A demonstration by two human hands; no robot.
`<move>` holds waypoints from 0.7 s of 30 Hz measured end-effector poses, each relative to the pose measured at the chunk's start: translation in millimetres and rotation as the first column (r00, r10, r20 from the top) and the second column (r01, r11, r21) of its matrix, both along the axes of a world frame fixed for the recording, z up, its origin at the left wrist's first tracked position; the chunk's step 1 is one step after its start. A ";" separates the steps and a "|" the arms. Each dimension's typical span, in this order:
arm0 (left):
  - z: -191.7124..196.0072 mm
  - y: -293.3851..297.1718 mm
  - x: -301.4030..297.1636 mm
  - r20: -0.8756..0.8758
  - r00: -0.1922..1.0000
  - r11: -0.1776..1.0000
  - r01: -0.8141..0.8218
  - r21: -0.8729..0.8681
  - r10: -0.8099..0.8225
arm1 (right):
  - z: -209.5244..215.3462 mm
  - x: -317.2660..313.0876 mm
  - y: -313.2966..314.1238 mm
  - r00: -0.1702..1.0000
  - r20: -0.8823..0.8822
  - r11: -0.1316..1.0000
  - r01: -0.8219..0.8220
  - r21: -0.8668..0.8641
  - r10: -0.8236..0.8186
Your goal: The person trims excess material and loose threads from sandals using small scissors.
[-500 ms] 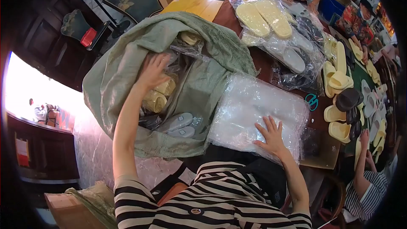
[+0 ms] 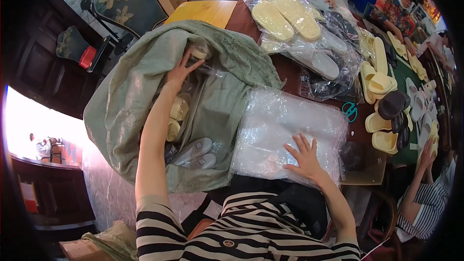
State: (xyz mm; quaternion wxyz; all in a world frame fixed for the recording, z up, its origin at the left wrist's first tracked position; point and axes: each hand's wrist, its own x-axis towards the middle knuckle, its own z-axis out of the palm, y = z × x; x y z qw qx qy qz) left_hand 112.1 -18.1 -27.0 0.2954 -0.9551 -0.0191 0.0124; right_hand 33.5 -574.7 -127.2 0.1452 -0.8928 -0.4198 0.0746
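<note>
While my left hand (image 2: 181,72) reaches into the mouth of the green sack (image 2: 121,99), its fingers are spread at a wrapped slipper (image 2: 199,52) near the far side; I cannot tell whether they grip it. My right hand (image 2: 305,159) is released, palm down with fingers fanned out, on the stack of clear bags (image 2: 270,116) in front of me. Below my left hand, inside the sack, I see cream slippers (image 2: 179,108) close to my forearm, and nearer my body a pair of grey slippers (image 2: 193,152) side by side.

The sack stands to the left of the bags, its edge against them. Just beyond the bags' right side, teal scissors (image 2: 349,111) lie on the dark red surface (image 2: 290,70). Farther off, a heap of wrapped pairs has big cream slides (image 2: 287,17) on top and a grey slide (image 2: 325,65) nearer me. To the right of it are loose cream slides (image 2: 382,83), with a dark slide (image 2: 394,104) among them. Past the sack is a yellow board (image 2: 205,12). At the far right, a co-worker's hand (image 2: 427,153) is by more slides, beneath them a green sheet (image 2: 412,151).
</note>
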 end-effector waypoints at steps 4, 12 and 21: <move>-18.3 5.5 21.2 0.013 0.998 0.993 -0.056 0.105 0.055 | 3.0 1.1 0.8 1.000 0.000 1.000 0.000 0.000 0.000; -25.5 20.3 47.6 0.417 0.880 0.548 0.240 -0.801 0.225 | 3.3 4.7 3.3 1.000 -0.011 1.000 -0.004 0.001 0.004; -23.2 -18.9 1.3 0.110 0.986 0.498 0.034 -0.867 0.124 | 3.2 3.9 -1.8 1.000 0.020 1.000 0.009 0.027 -0.009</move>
